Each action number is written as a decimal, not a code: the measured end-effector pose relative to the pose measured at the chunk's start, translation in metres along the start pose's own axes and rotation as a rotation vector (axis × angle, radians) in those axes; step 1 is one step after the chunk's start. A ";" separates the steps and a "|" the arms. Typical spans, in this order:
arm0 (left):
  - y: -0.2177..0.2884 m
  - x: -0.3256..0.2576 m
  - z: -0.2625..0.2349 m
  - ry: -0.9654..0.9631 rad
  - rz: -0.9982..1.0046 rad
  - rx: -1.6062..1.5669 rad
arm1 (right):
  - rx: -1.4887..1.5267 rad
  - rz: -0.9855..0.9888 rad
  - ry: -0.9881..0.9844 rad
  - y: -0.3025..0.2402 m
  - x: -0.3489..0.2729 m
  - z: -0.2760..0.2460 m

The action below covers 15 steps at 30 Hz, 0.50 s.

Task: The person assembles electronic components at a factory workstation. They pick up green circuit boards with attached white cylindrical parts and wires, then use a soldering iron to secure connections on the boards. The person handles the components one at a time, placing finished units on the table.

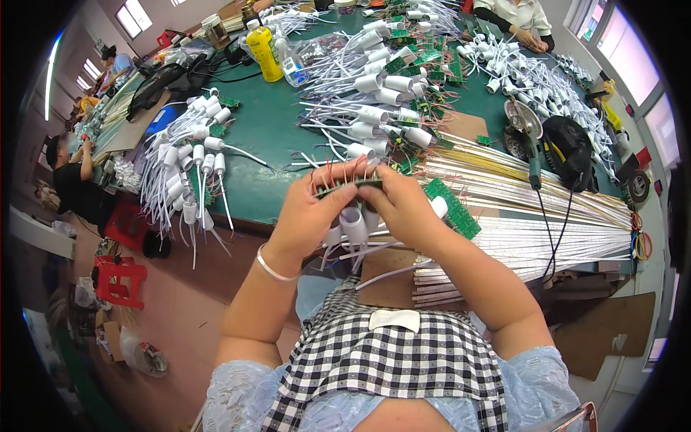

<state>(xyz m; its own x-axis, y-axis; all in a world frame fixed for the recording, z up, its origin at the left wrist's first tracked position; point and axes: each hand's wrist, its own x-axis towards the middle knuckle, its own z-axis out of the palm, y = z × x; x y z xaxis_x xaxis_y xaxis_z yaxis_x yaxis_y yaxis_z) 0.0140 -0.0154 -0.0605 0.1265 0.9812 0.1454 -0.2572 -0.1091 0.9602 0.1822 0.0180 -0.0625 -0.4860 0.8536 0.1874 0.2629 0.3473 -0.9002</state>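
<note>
At the far left of my view, a person in black (pixel 72 180) bends over another bench, with a red plastic stool (pixel 119 277) on the floor nearer me. On the green table (pixel 263 137) lies a bundle of white tube housings with white leads (pixel 187 169), and behind it stands a yellow bottle (pixel 264 52). My left hand (pixel 306 216), a silver bangle (pixel 273 268) at the wrist, is curled closed around the left end of a small green circuit board (pixel 349 185) with thin wires standing up from it. My right hand (pixel 403 209) pinches the board's right end, fingers closed. The board sits between both hands, above the table's near edge, with white tubes (pixel 353 223) hanging just below it. Further right lie long pale LED strips (pixel 533 216) and a soldering iron (pixel 535 169).
</note>
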 end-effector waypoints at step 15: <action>-0.050 0.009 0.003 0.149 -0.063 -0.083 | -0.014 0.038 0.291 0.037 0.007 0.034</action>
<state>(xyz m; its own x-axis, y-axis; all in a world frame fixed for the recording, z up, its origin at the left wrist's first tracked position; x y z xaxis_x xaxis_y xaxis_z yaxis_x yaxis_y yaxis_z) 0.0308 -0.0011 -0.1061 0.0037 0.9991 0.0425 -0.3321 -0.0389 0.9424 0.1598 0.0237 -0.1078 -0.2165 0.9410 0.2601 0.2890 0.3162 -0.9036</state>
